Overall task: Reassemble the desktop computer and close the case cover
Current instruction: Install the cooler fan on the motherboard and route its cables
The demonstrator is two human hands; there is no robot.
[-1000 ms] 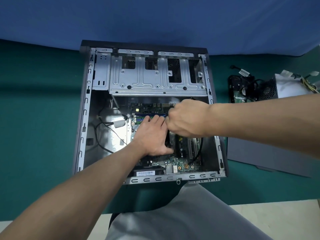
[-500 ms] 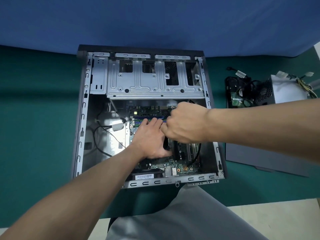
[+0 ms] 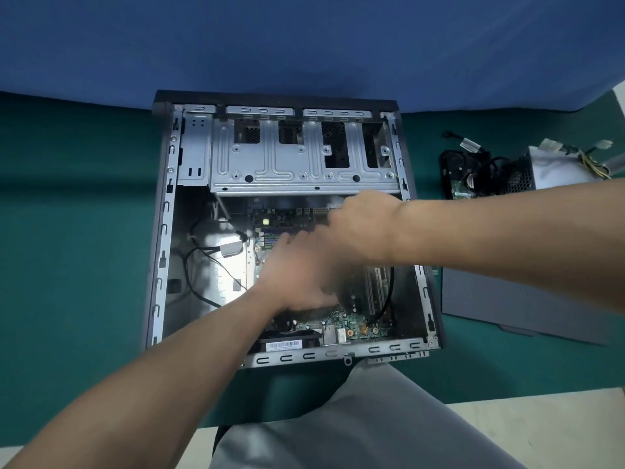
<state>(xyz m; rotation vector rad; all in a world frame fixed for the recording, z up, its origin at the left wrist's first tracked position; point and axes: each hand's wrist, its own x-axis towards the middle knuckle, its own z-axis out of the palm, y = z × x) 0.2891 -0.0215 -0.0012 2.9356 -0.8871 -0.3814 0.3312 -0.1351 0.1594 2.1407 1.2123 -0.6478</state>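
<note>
The open desktop case [image 3: 162, 231] lies flat on the green table, its silver drive cage [image 3: 297, 164] at the far end. The green motherboard [image 3: 351, 330] sits in the near right half. My left hand [image 3: 297, 275] rests on the middle of the board with straight fingers pointing away from me; it is blurred. My right hand [image 3: 365, 228] reaches in from the right, curled, over the board's far edge just below the cage. What its fingers hold is hidden. The dark grey case cover [image 3: 507, 299] lies on the table to the right of the case.
A black cable [image 3: 389, 292] runs along the board's right side, and loose wires [image 3: 199, 265] lie in the bare left bay. A power supply [image 3: 558, 170] and a black fan part [image 3: 466, 174] sit at the far right. My grey-clad lap [image 3: 355, 418] is below the table edge.
My right hand has shifted away from me, from beside my left fingers toward the drive cage. My left hand stays on the board. Both hands are now blurred.
</note>
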